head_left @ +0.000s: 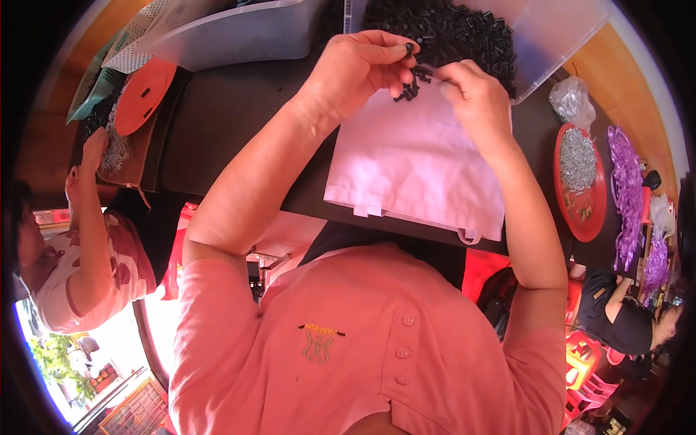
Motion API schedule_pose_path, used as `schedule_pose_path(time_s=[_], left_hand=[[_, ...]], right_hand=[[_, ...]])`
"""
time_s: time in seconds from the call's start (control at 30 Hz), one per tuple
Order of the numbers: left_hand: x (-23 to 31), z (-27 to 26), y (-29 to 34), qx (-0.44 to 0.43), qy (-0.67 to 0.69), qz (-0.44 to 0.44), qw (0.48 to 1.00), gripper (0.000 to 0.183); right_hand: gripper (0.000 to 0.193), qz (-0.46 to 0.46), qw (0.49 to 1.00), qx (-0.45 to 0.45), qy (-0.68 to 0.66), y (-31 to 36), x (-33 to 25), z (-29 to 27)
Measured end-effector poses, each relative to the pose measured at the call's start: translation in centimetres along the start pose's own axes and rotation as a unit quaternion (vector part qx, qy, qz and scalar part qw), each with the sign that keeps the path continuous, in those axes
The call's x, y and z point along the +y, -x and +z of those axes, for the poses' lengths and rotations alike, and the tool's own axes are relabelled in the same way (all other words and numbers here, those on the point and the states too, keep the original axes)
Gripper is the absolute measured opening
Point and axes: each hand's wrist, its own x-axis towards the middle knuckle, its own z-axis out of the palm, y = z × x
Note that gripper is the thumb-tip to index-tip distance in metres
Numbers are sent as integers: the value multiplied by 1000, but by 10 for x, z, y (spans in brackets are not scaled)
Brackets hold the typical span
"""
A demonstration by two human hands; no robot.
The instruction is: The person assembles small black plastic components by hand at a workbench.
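Note:
My left hand (362,69) pinches a small black plastic part (409,49) between thumb and forefinger. Just to its right, my right hand (475,94) has its thumb and fingers drawn together; what they hold, if anything, is too small to make out. Between the two hands is a small cluster of black plastic parts (412,88), at the far edge of a pale pink cloth (413,159) with loops along its near edge. Right behind my hands, a clear plastic bin (554,43) holds a large heap of similar black parts (464,36).
Another clear bin (239,36) stands at the far left of the dark table (225,109). To the right are a red plate (591,217) of small metal pieces, a plastic bag (571,100) and purple strands (625,196). A co-worker's hand (94,148) works left, near another red plate (145,94).

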Motion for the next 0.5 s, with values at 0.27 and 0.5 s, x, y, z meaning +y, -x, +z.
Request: schedule_pose_path(time_s=[0.27,0.5], left_hand=[[-9,8,3,-25,49,-59,997,18],[-10,11,5,-9,45,-75,996,17]], right_hand=[[11,-5,978,-80,191,-7,-1,21],[6,24,998,-54,11,-5,6,7]])
